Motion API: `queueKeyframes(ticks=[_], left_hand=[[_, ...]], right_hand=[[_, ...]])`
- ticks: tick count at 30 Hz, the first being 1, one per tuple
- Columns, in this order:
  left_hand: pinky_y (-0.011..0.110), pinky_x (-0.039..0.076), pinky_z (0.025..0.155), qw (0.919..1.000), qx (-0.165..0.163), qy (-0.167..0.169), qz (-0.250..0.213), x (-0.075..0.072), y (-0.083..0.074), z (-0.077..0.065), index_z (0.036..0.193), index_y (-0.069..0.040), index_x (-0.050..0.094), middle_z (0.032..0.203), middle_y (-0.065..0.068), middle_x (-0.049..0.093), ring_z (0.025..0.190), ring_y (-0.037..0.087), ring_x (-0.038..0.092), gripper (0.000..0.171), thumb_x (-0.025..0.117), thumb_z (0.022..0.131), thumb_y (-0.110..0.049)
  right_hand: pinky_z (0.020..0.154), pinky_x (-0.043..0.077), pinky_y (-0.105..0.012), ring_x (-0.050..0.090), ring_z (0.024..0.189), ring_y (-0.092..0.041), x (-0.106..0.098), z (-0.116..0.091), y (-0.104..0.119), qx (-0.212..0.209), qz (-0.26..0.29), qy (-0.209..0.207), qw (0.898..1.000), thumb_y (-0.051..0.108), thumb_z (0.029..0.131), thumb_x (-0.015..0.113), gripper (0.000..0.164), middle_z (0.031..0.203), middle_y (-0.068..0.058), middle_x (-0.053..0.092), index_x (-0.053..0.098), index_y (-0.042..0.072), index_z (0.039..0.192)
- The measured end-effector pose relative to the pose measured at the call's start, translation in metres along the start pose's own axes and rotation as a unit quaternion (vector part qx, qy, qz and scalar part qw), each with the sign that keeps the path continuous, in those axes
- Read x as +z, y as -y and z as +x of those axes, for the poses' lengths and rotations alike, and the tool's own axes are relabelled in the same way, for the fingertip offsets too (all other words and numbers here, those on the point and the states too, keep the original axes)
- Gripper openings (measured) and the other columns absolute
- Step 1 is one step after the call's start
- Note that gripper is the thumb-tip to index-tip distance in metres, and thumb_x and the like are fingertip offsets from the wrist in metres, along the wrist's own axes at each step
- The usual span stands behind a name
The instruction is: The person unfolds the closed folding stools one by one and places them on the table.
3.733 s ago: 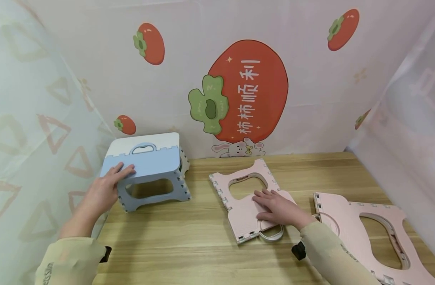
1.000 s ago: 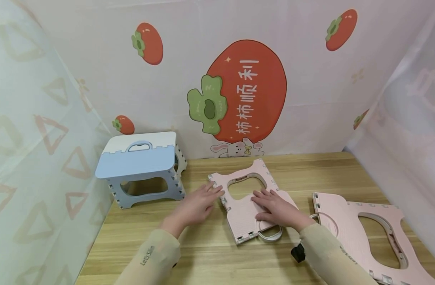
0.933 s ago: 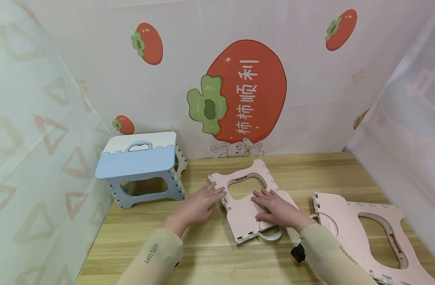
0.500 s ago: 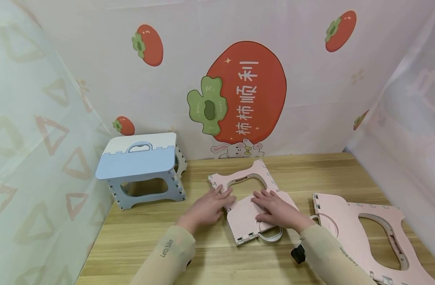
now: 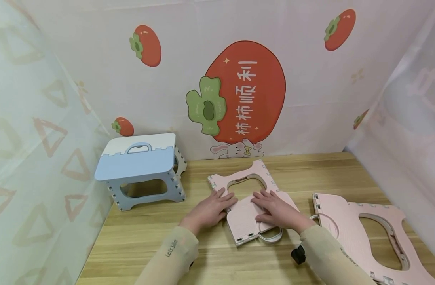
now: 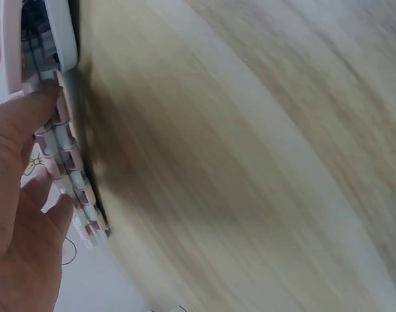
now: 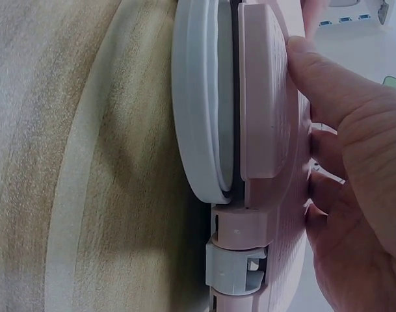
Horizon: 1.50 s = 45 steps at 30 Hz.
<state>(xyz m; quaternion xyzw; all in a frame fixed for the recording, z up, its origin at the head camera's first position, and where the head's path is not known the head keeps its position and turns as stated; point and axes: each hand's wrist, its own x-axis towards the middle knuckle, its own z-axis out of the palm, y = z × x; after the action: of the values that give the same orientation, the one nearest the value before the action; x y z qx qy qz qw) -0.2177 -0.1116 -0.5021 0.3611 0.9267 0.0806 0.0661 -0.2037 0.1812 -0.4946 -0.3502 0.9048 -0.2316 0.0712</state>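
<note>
A pink folding step stool (image 5: 243,219) lies folded flat on the wooden table in the head view, its white-lined carry handle (image 5: 272,236) towards the person. My right hand (image 5: 274,209) rests on its upper face with the fingers spread. In the right wrist view the thumb (image 7: 321,75) touches the pink panel near the handle (image 7: 196,97). My left hand (image 5: 211,209) lies at the stool's left edge, fingers reaching over the leg panel. The left wrist view shows the left thumb (image 6: 38,107) against the hinged side edge (image 6: 71,162), with fingers alongside it.
An unfolded blue and white step stool (image 5: 133,164) stands at the back left. Another folded pink step stool (image 5: 349,233) lies at the right, partly behind the right forearm. Printed curtains (image 5: 310,118) enclose the wooden table (image 5: 139,241) on three sides.
My left hand has left the blue stool, moved right to the middle pink stool and slid further along its left edge. The right hand stays on the pink stool.
</note>
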Motion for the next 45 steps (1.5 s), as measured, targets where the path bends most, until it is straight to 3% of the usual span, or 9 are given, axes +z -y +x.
queueKeyframes(ticks=[13,17,22,25,28,31,35,45], left_hand=[[0.050,0.029,0.124,0.9991,0.005,-0.028,0.033,0.003,0.000,-0.004,0.150,-0.022,0.054,0.151,-0.005,0.055,0.148,0.030,0.039,0.055,0.068,0.098,-0.031],[0.050,0.025,0.125,0.9986,0.001,-0.030,0.043,0.004,-0.002,-0.003,0.147,-0.023,0.057,0.147,-0.006,0.058,0.147,0.028,0.042,0.054,0.071,0.096,-0.032],[0.047,0.022,0.127,0.9973,0.024,-0.044,0.053,0.005,-0.003,-0.003,0.139,-0.018,0.064,0.140,-0.004,0.064,0.145,0.028,0.045,0.050,0.076,0.092,-0.027],[0.043,0.026,0.126,0.9971,0.036,-0.051,0.045,0.005,-0.004,-0.004,0.134,-0.016,0.067,0.133,-0.003,0.067,0.141,0.026,0.049,0.045,0.077,0.091,-0.025],[0.037,0.037,0.120,0.9979,0.028,-0.048,0.033,0.004,-0.007,-0.006,0.129,-0.017,0.069,0.126,-0.005,0.069,0.134,0.020,0.055,0.040,0.078,0.091,-0.028],[0.030,0.050,0.106,0.9984,0.015,-0.048,0.023,0.004,-0.009,-0.008,0.122,-0.019,0.071,0.118,-0.008,0.070,0.121,0.014,0.060,0.036,0.079,0.090,-0.033],[0.026,0.054,0.089,0.9983,0.011,-0.053,0.022,0.004,-0.011,-0.009,0.118,-0.020,0.072,0.112,-0.009,0.071,0.108,0.010,0.061,0.037,0.080,0.088,-0.039],[0.030,0.056,0.094,0.9971,-0.002,-0.062,0.045,0.009,-0.013,-0.014,0.128,-0.022,0.071,0.120,-0.009,0.072,0.111,0.012,0.064,0.051,0.079,0.086,-0.050]], right_hand=[[0.119,0.024,-0.067,0.034,0.146,-0.050,0.000,-0.001,0.001,-0.014,-0.010,0.002,1.000,0.037,0.098,0.069,0.061,0.156,-0.021,0.045,0.054,0.002,0.146],[0.120,0.024,-0.066,0.034,0.146,-0.049,-0.001,-0.002,0.000,-0.017,-0.012,0.006,1.000,0.038,0.098,0.069,0.061,0.156,-0.019,0.045,0.054,0.002,0.146],[0.120,0.025,-0.064,0.035,0.146,-0.047,-0.002,-0.002,0.000,-0.027,-0.020,0.014,0.999,0.036,0.098,0.069,0.061,0.156,-0.019,0.046,0.054,0.002,0.147],[0.120,0.026,-0.064,0.036,0.146,-0.047,-0.005,-0.002,0.001,-0.032,-0.028,0.018,0.999,0.036,0.097,0.070,0.062,0.156,-0.020,0.046,0.054,0.002,0.147],[0.120,0.027,-0.064,0.037,0.146,-0.046,-0.007,-0.003,0.002,-0.029,-0.036,0.017,0.999,0.035,0.097,0.070,0.063,0.156,-0.021,0.046,0.053,0.003,0.148],[0.119,0.028,-0.064,0.037,0.146,-0.046,-0.007,-0.004,0.002,-0.026,-0.040,0.011,0.999,0.032,0.097,0.071,0.063,0.156,-0.021,0.046,0.051,0.002,0.149],[0.118,0.029,-0.065,0.036,0.146,-0.046,-0.008,-0.005,0.001,-0.028,-0.039,0.006,0.999,0.029,0.098,0.071,0.062,0.156,-0.020,0.045,0.050,0.002,0.150],[0.119,0.029,-0.063,0.037,0.146,-0.044,-0.009,-0.006,0.001,-0.024,-0.046,0.009,0.999,0.030,0.098,0.070,0.061,0.157,-0.018,0.045,0.051,0.003,0.149]])
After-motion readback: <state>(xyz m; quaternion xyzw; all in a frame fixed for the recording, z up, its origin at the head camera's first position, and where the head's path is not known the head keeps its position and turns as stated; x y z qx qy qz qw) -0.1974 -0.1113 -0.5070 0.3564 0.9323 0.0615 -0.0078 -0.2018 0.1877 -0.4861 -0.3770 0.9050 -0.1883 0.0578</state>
